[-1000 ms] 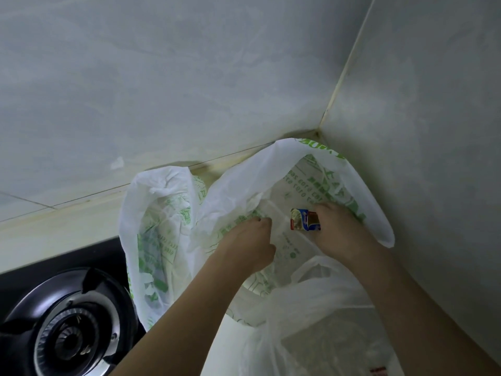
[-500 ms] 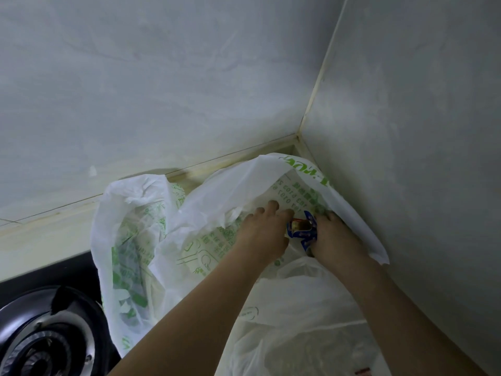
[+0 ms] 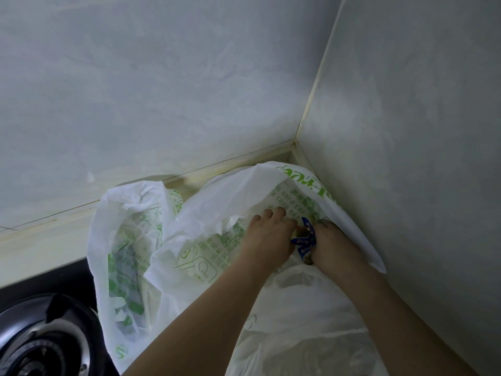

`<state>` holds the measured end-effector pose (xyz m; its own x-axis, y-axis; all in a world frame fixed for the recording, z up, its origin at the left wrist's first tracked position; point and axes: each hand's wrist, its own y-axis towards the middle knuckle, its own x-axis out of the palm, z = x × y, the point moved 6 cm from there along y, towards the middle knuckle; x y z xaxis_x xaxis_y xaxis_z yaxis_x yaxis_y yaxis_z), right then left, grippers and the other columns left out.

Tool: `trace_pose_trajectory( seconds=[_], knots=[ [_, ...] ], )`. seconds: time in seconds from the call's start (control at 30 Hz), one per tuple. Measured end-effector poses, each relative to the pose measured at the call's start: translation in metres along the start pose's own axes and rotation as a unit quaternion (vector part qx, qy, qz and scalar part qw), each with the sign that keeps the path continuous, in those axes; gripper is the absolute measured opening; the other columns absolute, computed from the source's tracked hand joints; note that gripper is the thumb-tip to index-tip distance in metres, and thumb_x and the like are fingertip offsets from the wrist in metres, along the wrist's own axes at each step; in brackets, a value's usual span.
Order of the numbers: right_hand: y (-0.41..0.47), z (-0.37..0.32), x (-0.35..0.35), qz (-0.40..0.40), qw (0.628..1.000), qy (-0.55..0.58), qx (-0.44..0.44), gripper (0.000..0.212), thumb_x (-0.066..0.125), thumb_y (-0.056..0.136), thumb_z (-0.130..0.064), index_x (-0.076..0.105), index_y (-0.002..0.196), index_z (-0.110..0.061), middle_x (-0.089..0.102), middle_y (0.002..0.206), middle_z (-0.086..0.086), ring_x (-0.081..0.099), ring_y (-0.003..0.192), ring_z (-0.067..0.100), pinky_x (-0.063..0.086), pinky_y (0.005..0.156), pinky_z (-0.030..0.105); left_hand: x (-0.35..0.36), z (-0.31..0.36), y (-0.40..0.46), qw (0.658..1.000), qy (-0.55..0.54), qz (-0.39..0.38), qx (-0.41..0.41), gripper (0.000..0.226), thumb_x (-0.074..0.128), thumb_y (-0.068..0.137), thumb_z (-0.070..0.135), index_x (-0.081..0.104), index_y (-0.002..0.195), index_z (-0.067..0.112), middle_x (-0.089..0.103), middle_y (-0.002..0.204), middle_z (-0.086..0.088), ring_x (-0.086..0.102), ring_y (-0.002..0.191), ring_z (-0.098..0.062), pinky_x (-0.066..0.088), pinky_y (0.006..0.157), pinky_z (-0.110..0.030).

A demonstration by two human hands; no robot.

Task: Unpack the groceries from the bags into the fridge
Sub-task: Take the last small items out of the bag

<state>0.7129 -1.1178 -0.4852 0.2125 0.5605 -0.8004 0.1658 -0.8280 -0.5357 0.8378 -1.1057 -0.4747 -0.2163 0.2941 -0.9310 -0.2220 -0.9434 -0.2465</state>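
Both hands inside bag (image 3: 244,194), green print unreadable. Right hand (image 3: 332,245) grips packet (image 3: 305,240); left hand (image 3: 268,237) grip unclear.

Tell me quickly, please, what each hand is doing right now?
Left hand: inside the white bag, touching the blue packet; grip cannot be told.
Right hand: gripping the blue packet.

We reach both bare forearms forward — our left hand (image 3: 267,240) curled, knuckles up, our right hand (image 3: 332,244) just beside it, its grip closed — fingertips hidden.
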Motion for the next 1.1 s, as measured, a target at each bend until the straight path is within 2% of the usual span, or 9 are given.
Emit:
trace_pose_trajectory(
  seconds=[0.1, 0.23, 0.33, 0.43, 0.5, 0.73, 0.87, 0.97, 1.1],
  knots=[
    [0.004, -0.002, -0.001, 0.003, 1.0, -0.009, -0.016, 0.043, 0.064, 0.082, -0.008, 0.052, 0.124, -0.01, 0.055, 0.125, 0.008, 0.056, 0.111, 0.024, 0.049, 0.092, 0.033, -0.003, 0.0, 0.0, 1.0, -0.008, -0.006, -0.001, 0.045, 0.061, 0.087, 0.035, 0.053, 0.129, 0.022, 0.048, 0.127, -0.004, 0.049, 0.112, -0.028, 0.042, 0.09, -0.038],
    [0.01, -0.005, -0.004, -0.004, 0.999, -0.024, -0.022, 0.06, 0.062, 0.084, -0.006, 0.041, 0.14, -0.012, 0.054, 0.133, 0.008, 0.054, 0.119, 0.025, 0.048, 0.098, 0.036, -0.01, -0.015, -0.01, 0.998, -0.027, 0.001, -0.053, 0.039, 0.059, 0.084, 0.023, 0.053, 0.121, 0.015, 0.052, 0.119, -0.006, 0.052, 0.104, -0.027, 0.045, 0.081, -0.037],
    [0.014, -0.009, -0.006, -0.015, 0.998, -0.052, -0.011, 0.055, 0.058, 0.087, -0.005, 0.039, 0.139, -0.009, 0.054, 0.131, 0.011, 0.056, 0.118, 0.026, 0.05, 0.096, 0.036, -0.006, -0.024, -0.014, 0.996, -0.032, -0.019, -0.076, 0.037, 0.058, 0.085, 0.021, 0.051, 0.121, 0.013, 0.052, 0.117, -0.007, 0.054, 0.101, -0.027, 0.05, 0.077, -0.039],
    [0.018, -0.012, -0.007, -0.008, 0.997, -0.08, -0.008, 0.052, 0.058, 0.087, -0.005, 0.041, 0.136, -0.009, 0.054, 0.132, 0.011, 0.056, 0.119, 0.026, 0.05, 0.097, 0.035, -0.001, -0.022, -0.012, 0.997, -0.037, -0.028, -0.056, 0.041, 0.059, 0.086, 0.021, 0.05, 0.125, 0.013, 0.051, 0.119, -0.007, 0.055, 0.102, -0.027, 0.053, 0.078, -0.04],
    [0.018, -0.012, -0.008, 0.003, 0.996, -0.09, -0.014, 0.047, 0.055, 0.09, -0.004, 0.042, 0.135, -0.008, 0.054, 0.132, 0.011, 0.056, 0.119, 0.025, 0.049, 0.097, 0.033, 0.002, -0.02, -0.01, 0.998, -0.04, -0.026, -0.047, 0.041, 0.059, 0.087, 0.02, 0.05, 0.126, 0.013, 0.051, 0.119, -0.007, 0.054, 0.103, -0.027, 0.053, 0.078, -0.04],
    [0.019, -0.016, -0.011, 0.018, 0.989, -0.145, -0.022, 0.034, 0.053, 0.092, -0.006, 0.049, 0.126, -0.008, 0.062, 0.121, 0.01, 0.063, 0.107, 0.022, 0.052, 0.086, 0.03, 0.002, -0.019, -0.006, 0.999, -0.024, -0.016, -0.036, 0.032, 0.06, 0.09, 0.023, 0.054, 0.12, 0.011, 0.052, 0.114, -0.009, 0.055, 0.1, -0.029, 0.05, 0.074, -0.04],
    [0.019, -0.021, -0.015, 0.021, 0.984, -0.171, -0.035, 0.03, 0.052, 0.092, -0.005, 0.05, 0.122, -0.008, 0.061, 0.12, 0.01, 0.063, 0.105, 0.023, 0.052, 0.082, 0.031, -0.001, -0.03, -0.015, 0.998, -0.008, -0.013, -0.062, 0.028, 0.059, 0.092, 0.025, 0.056, 0.117, 0.012, 0.056, 0.11, -0.007, 0.057, 0.1, -0.027, 0.048, 0.072, -0.037],
    [0.018, -0.027, -0.018, 0.035, 0.984, -0.157, -0.073, 0.027, 0.059, 0.092, -0.018, 0.053, 0.117, -0.01, 0.057, 0.121, 0.01, 0.059, 0.106, 0.024, 0.049, 0.081, 0.031, -0.002, -0.044, -0.027, 0.995, -0.007, -0.01, -0.097, 0.025, 0.06, 0.091, 0.024, 0.058, 0.113, 0.013, 0.056, 0.107, -0.006, 0.058, 0.098, -0.025, 0.043, 0.066, -0.033],
    [0.012, -0.038, -0.026, 0.064, 0.984, -0.119, -0.113, 0.046, 0.067, 0.085, -0.043, 0.058, 0.117, -0.012, 0.047, 0.123, 0.007, 0.053, 0.109, 0.024, 0.049, 0.09, 0.032, -0.005, -0.051, -0.039, 0.993, -0.006, -0.009, -0.117, 0.022, 0.061, 0.09, 0.026, 0.058, 0.108, 0.014, 0.057, 0.104, -0.005, 0.058, 0.092, -0.023, 0.04, 0.064, -0.032]
  ],
)
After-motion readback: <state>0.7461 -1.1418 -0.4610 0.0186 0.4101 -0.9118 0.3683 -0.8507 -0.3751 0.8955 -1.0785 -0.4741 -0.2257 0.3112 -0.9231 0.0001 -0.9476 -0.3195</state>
